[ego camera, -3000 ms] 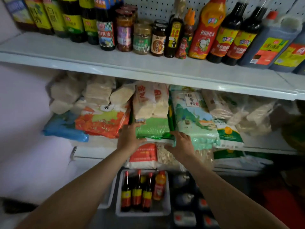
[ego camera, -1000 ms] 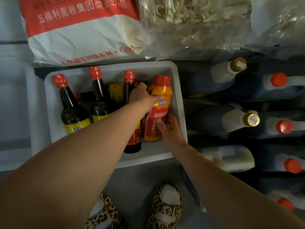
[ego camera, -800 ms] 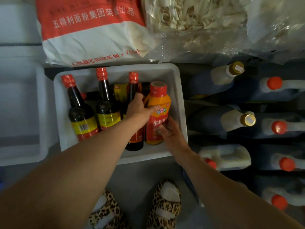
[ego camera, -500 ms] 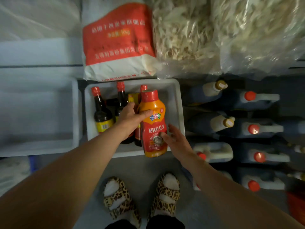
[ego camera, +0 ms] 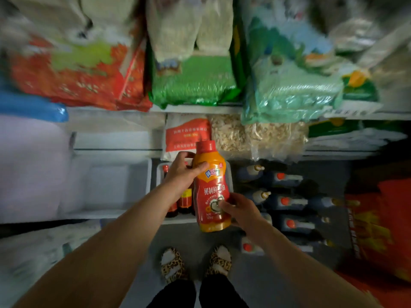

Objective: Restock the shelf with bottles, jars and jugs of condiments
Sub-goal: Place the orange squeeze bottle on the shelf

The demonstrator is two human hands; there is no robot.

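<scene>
Grey floor (ego camera: 255, 292) down below, shelves packed with blurry bags up top. Left hand (ego camera: 181, 172) is wrapped around the shoulder of the orange sauce bottle (ego camera: 211, 190), thumb across the front, and the right hand (ego camera: 239, 210) grips its lower label with curled fingers. Bottle's held upright in the air, over the front edge of the white bin (ego camera: 231, 183), where 2 dark bottles (ego camera: 181, 201) stand. Jugs (ego camera: 287, 201) crowd the floor to the right. An open white tray (ego camera: 111, 190) sits left.

orange squeeze bottle (ego camera: 211, 187) | red cap, red label | upright, slightly tilted | held above white bin (ego camera: 231, 185)
</scene>
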